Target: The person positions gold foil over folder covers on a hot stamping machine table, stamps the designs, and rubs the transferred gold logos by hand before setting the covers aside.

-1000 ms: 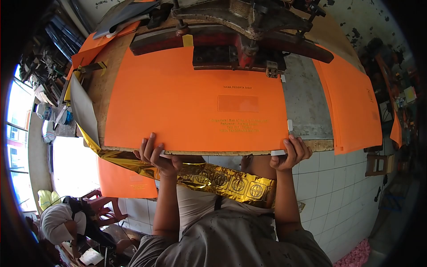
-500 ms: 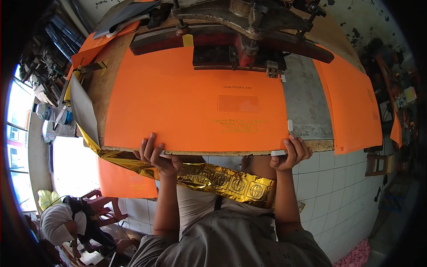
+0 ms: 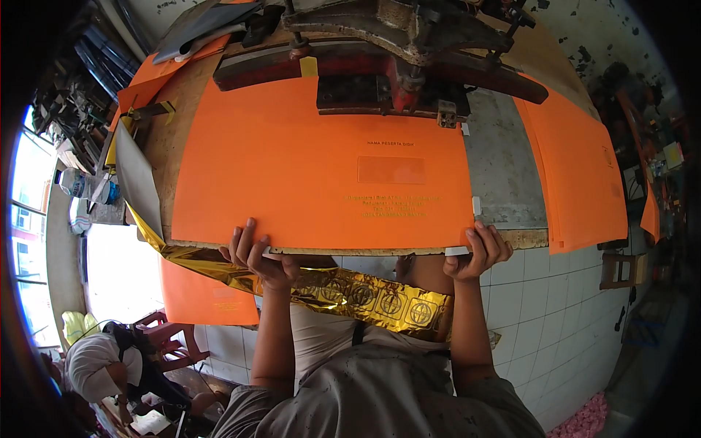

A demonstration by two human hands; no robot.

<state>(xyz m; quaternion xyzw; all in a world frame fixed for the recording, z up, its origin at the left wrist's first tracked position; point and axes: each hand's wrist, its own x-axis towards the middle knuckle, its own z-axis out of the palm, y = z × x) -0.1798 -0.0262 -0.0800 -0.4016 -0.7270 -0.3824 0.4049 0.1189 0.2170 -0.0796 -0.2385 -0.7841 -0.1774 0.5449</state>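
Note:
A large orange sheet [image 3: 292,168] with gold lettering lies flat on the worktable [image 3: 164,175], its far part under a dark red metal press [image 3: 394,80]. My left hand [image 3: 259,255] is at the sheet's near edge, fingertips on top, gripping it at the table edge. At the near right corner, my right hand [image 3: 478,252] has its fingers closed on the edge, beside a small white tab [image 3: 457,250]. Gold foil [image 3: 380,296] printed with round emblems hangs below the table edge, over my lap.
More orange sheets [image 3: 577,168] are stacked at the right. Another orange sheet [image 3: 208,292] lies lower left, near a red stool [image 3: 175,339]. A person [image 3: 109,365] bends over at the lower left. A plastic bottle [image 3: 87,186] lies at the left.
Both my hands and the orange sheet hold the same place. The person at the lower left has shifted an arm slightly.

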